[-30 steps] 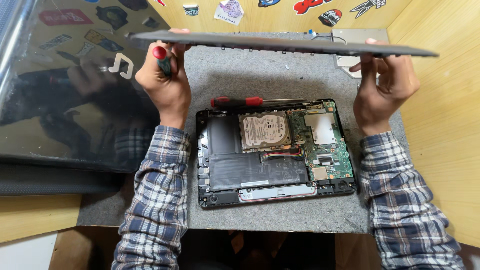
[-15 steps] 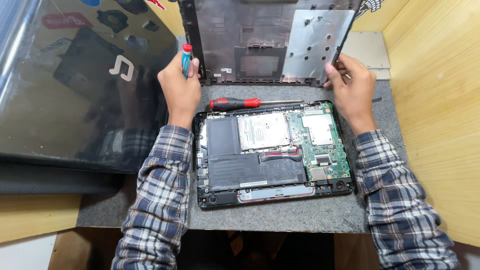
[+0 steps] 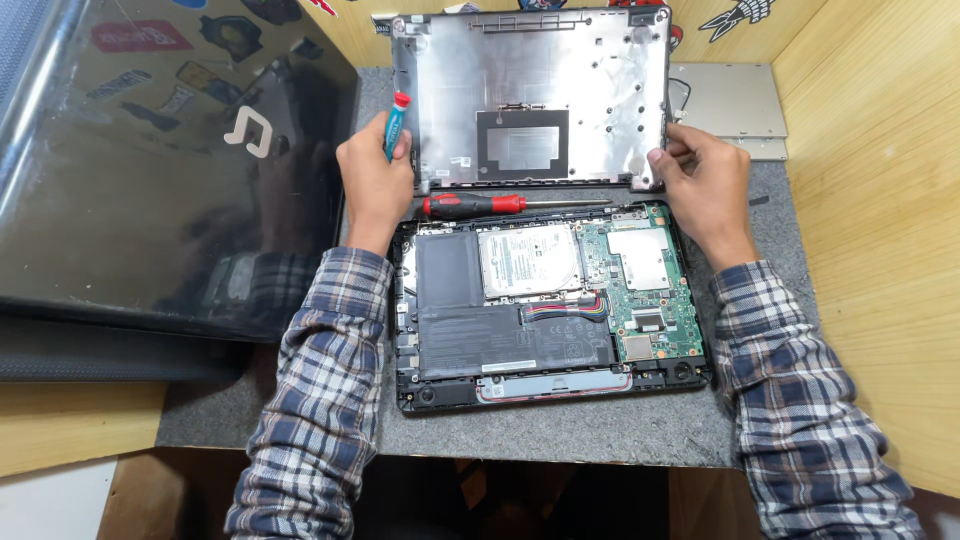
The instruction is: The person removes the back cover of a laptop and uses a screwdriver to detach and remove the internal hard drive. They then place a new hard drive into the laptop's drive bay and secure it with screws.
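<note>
1. A grey felt mat (image 3: 600,430) is covering a bench boxed in by light wooden walls (image 3: 880,200), and an opened laptop base (image 3: 545,300) is lying at the mat's middle.
2. Just behind the laptop base, the person is holding the detached bottom cover (image 3: 540,90) tilted up on its near edge, its silvery inner face turned toward the camera.
3. The left hand (image 3: 375,175) is gripping the cover's left edge, its fingers also curled around a small blue screwdriver with a red cap (image 3: 396,125); the right hand (image 3: 705,185) is pinching the cover's right edge with closed fingers.
4. A red-and-black screwdriver (image 3: 475,205) is lying between the cover and the laptop base, along its far edge.
5. Inside the base, a black battery (image 3: 500,335), a round-labelled hard drive (image 3: 530,260) and a green circuit board (image 3: 645,290) are showing.
6. Left of the base, a glossy dark lid with stickers (image 3: 170,170) is lying flat; behind its right corner, a flat silver drive (image 3: 725,100) is resting on the mat.
7. Judging by this, the cover-removal step is finishing; setting the panel aside calls for clear space away from the exposed parts.
</note>
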